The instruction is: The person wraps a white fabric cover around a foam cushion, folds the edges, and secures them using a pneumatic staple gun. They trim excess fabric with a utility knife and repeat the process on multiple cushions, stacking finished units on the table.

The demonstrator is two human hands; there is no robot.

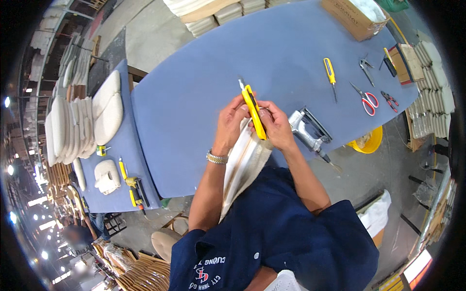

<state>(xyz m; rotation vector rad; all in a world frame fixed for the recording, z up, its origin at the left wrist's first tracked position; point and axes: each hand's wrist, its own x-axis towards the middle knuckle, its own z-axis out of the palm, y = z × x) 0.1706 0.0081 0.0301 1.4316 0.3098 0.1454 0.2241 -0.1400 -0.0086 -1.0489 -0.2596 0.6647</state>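
A yellow utility knife (253,110) is held up in front of me, its metal blade pointing to the far side. My left hand (232,123) is closed against the knife's left side, with the thumb on its body. From the right, my right hand (275,125) grips the knife with curled fingers. Below the knife, a beige fabric-covered piece (252,162) with white strips hangs down to my lap; its upper end sits between my hands, and whether the fingers also pinch it is hidden. Right of my right hand, a silver staple gun (308,130) lies at the table edge.
The blue-covered table (194,106) bears a yellow screwdriver (330,75), red-handled scissors (367,99), pliers (390,101) and a cardboard box (357,19). A yellow bucket (370,140) stands beyond its right edge. Leftward, a second table holds stacked beige cushions (68,128) and a yellow staple gun (133,189).
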